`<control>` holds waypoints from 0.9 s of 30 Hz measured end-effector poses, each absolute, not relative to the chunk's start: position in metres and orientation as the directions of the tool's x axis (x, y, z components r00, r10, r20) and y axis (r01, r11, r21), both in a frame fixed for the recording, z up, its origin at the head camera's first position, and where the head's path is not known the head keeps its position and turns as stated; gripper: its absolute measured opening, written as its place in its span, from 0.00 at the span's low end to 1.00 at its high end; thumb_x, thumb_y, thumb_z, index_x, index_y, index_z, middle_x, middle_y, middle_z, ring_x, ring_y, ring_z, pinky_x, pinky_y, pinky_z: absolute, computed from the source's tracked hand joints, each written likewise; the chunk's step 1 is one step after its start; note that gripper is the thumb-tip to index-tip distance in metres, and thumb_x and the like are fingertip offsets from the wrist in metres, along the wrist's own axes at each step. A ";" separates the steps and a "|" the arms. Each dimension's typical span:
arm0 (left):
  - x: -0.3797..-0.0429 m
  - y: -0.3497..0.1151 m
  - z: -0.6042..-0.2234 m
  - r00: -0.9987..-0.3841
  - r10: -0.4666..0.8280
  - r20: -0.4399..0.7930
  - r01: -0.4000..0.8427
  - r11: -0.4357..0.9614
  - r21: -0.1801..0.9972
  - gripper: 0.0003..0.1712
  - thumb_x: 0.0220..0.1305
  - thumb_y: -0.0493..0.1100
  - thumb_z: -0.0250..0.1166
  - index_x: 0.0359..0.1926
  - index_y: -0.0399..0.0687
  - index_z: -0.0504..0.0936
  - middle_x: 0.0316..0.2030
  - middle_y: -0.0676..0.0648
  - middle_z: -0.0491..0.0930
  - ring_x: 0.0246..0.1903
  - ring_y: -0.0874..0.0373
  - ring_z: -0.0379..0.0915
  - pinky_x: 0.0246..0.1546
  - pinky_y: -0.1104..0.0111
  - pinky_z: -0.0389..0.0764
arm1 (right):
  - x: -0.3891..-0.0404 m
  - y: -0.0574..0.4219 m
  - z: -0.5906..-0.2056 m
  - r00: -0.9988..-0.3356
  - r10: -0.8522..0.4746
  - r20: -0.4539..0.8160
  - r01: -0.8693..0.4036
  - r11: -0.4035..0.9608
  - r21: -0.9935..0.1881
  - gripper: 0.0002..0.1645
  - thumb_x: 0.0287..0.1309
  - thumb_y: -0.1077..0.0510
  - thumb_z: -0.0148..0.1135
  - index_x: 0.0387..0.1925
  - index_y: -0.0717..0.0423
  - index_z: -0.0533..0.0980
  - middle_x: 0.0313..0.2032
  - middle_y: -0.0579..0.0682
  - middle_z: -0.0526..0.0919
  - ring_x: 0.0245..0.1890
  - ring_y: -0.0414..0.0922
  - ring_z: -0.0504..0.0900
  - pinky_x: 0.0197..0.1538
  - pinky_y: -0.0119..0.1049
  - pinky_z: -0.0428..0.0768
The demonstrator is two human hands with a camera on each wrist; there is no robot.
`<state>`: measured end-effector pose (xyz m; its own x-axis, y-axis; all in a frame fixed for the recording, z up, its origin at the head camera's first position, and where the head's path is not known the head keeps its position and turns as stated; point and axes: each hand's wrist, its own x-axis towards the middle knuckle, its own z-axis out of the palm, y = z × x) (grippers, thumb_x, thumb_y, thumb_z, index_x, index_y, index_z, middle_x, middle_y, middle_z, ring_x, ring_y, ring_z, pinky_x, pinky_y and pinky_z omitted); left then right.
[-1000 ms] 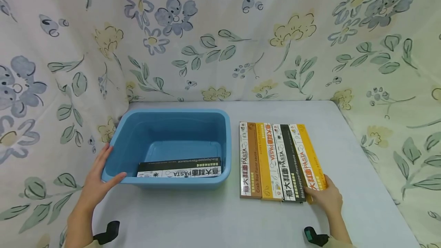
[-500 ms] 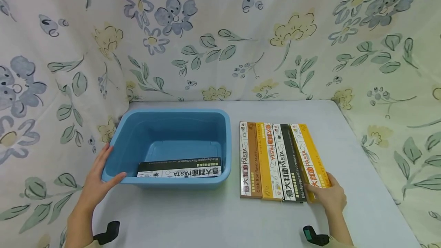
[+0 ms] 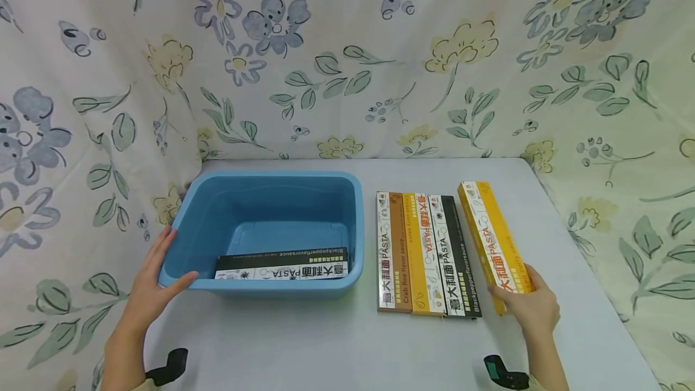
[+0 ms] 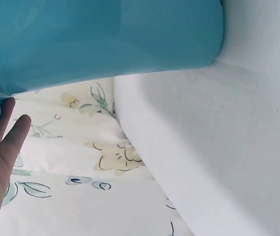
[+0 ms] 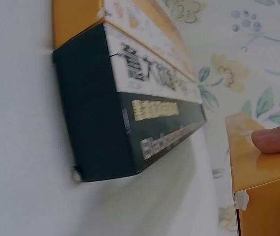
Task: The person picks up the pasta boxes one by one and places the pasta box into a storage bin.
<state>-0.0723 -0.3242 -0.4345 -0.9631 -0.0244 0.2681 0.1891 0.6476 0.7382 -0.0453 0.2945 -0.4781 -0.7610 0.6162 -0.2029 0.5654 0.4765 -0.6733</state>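
My right hand point(image 3: 534, 306) grips the near end of a yellow curry sauce pasta box point(image 3: 491, 240), thumb on its left side. In the right wrist view, a thumb point(image 5: 272, 140) presses the box's orange side point(image 5: 248, 162). A gap separates it from the black pepper pasta box point(image 3: 456, 258) to its left; whether it touches the table cannot be told. My left hand point(image 3: 146, 288) rests at the near left corner of a blue plastic basin point(image 3: 260, 285), thumb over the front rim. In the left wrist view, straight fingers point(image 4: 14, 135) touch the rim from outside.
Left of the black box, side by side, lie a yellow chicken curry box point(image 3: 415, 246) and a brown crab roe box point(image 3: 399, 252). Another black pepper box point(image 3: 282, 262) lies inside the basin along its front wall. Flowered cloth point(image 3: 347, 77) hangs behind the white table point(image 3: 347, 343).
My right hand has drawn the yellow curry box away from the row, to the right and slightly farther back, and a gap has opened. The left hand and the basin have stayed put.
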 end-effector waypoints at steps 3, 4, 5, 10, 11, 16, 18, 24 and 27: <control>-0.072 -0.323 -0.433 -0.963 -0.025 0.267 0.187 0.650 0.737 0.51 0.56 0.41 0.68 0.76 0.47 0.52 0.75 0.38 0.44 0.70 0.28 0.39 0.55 0.24 0.47 | -0.045 0.293 -0.469 -0.767 0.611 -0.195 0.557 0.485 -0.674 0.59 0.44 0.51 0.76 0.73 0.60 0.55 0.63 0.70 0.66 0.56 0.63 0.66 0.46 0.51 0.66; -0.072 -0.323 -0.432 -0.966 -0.017 0.258 0.187 0.644 0.742 0.51 0.56 0.41 0.68 0.76 0.46 0.52 0.75 0.36 0.43 0.69 0.25 0.38 0.54 0.24 0.46 | -0.045 0.292 -0.467 -0.768 0.611 -0.194 0.557 0.487 -0.673 0.59 0.44 0.51 0.76 0.73 0.60 0.54 0.63 0.70 0.66 0.56 0.63 0.66 0.45 0.50 0.66; -0.072 -0.322 -0.431 -0.967 -0.017 0.256 0.185 0.644 0.742 0.51 0.56 0.41 0.68 0.76 0.45 0.52 0.75 0.36 0.43 0.69 0.25 0.38 0.54 0.24 0.46 | -0.045 0.291 -0.464 -0.769 0.610 -0.191 0.556 0.490 -0.672 0.59 0.44 0.51 0.76 0.74 0.59 0.55 0.63 0.70 0.66 0.56 0.63 0.66 0.44 0.49 0.66; -0.072 -0.322 -0.430 -0.968 -0.022 0.250 0.177 0.644 0.744 0.51 0.54 0.40 0.69 0.75 0.43 0.52 0.75 0.37 0.43 0.69 0.25 0.39 0.54 0.24 0.47 | -0.045 0.288 -0.453 -0.778 0.606 -0.168 0.538 0.503 -0.677 0.59 0.43 0.52 0.76 0.73 0.59 0.55 0.62 0.69 0.67 0.54 0.62 0.67 0.36 0.41 0.70; -0.072 -0.322 -0.430 -0.968 -0.024 0.250 0.177 0.643 0.745 0.51 0.54 0.40 0.69 0.75 0.43 0.52 0.75 0.37 0.44 0.69 0.25 0.39 0.54 0.24 0.47 | -0.045 0.287 -0.451 -0.779 0.605 -0.165 0.535 0.503 -0.678 0.59 0.43 0.52 0.77 0.73 0.59 0.56 0.62 0.69 0.67 0.54 0.62 0.67 0.34 0.38 0.71; -0.071 -0.322 -0.431 -0.967 -0.023 0.254 0.180 0.644 0.744 0.51 0.55 0.41 0.69 0.75 0.43 0.52 0.75 0.36 0.44 0.69 0.25 0.39 0.55 0.24 0.47 | -0.046 0.283 -0.445 -0.781 0.603 -0.162 0.530 0.503 -0.682 0.59 0.42 0.53 0.77 0.73 0.59 0.56 0.62 0.69 0.68 0.54 0.62 0.67 0.30 0.32 0.71; -0.071 -0.322 -0.431 -0.967 -0.026 0.253 0.177 0.644 0.744 0.51 0.55 0.40 0.68 0.75 0.43 0.52 0.75 0.36 0.44 0.69 0.25 0.39 0.55 0.24 0.47 | -0.047 0.281 -0.443 -0.784 0.599 -0.163 0.522 0.494 -0.695 0.59 0.42 0.54 0.78 0.73 0.58 0.56 0.62 0.69 0.68 0.54 0.61 0.67 0.32 0.34 0.72; -0.072 -0.321 -0.430 -0.968 -0.032 0.250 0.171 0.644 0.745 0.51 0.53 0.38 0.68 0.75 0.42 0.52 0.75 0.35 0.44 0.69 0.24 0.40 0.54 0.24 0.47 | -0.048 0.273 -0.441 -0.805 0.569 -0.168 0.490 0.480 -0.727 0.60 0.41 0.55 0.78 0.73 0.58 0.56 0.63 0.69 0.67 0.55 0.61 0.67 0.39 0.39 0.73; -0.072 -0.320 -0.430 -0.968 -0.033 0.250 0.171 0.643 0.746 0.51 0.53 0.38 0.68 0.75 0.42 0.52 0.75 0.35 0.44 0.69 0.25 0.39 0.55 0.24 0.47 | -0.048 0.268 -0.441 -0.818 0.550 -0.169 0.474 0.479 -0.739 0.59 0.41 0.55 0.78 0.73 0.58 0.57 0.63 0.69 0.67 0.54 0.61 0.68 0.36 0.33 0.72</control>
<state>-0.0722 -0.3205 -0.4303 -0.9676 -0.0333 0.2502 0.1708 0.6433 0.7463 -0.0485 0.2684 -0.4405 -0.8181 0.5497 -0.1688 0.4743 0.4790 -0.7386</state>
